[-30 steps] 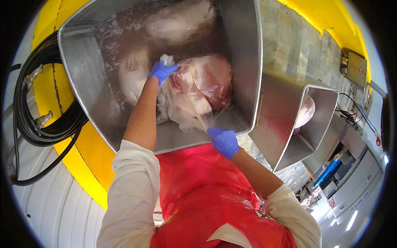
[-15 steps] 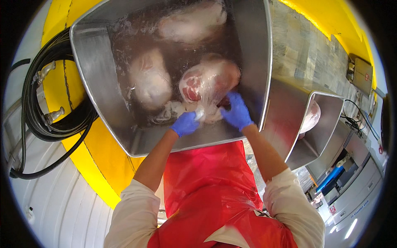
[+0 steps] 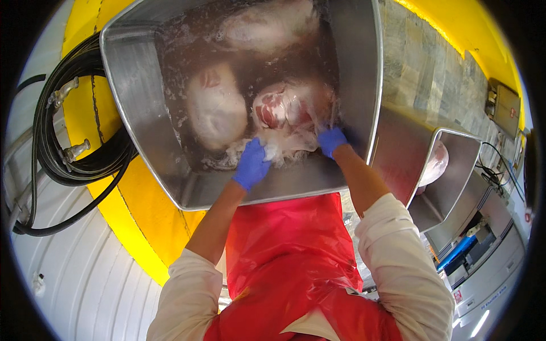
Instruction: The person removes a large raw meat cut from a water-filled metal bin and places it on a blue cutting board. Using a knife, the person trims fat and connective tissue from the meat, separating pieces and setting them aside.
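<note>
A large cut of meat point(image 3: 284, 105), pale with red patches, lies in murky liquid inside a deep metal tub point(image 3: 193, 187). Clear plastic film point(image 3: 290, 141) bunches along the near side of this cut. My left hand point(image 3: 253, 165), in a blue glove, is closed on a gathered white end of the film. At the cut's right near side, my gloved right hand point(image 3: 331, 141) reaches into the liquid beside the film; its fingertips are hidden. To the left lies a second pale cut point(image 3: 216, 108), and a third cut point(image 3: 270, 25) is at the far side.
A second metal tub point(image 3: 449, 193) stands at the right, holding another piece of meat point(image 3: 435, 165). Coiled black hose point(image 3: 48, 165) with metal fittings hangs at the left beside a yellow surface point(image 3: 148, 193). My red apron point(image 3: 284, 244) is against the tub's near rim.
My right hand has moved slightly away from me and deeper beside the cut. The film, stretched over the cut before, now sits lower along its near side. The view has shifted a little.
</note>
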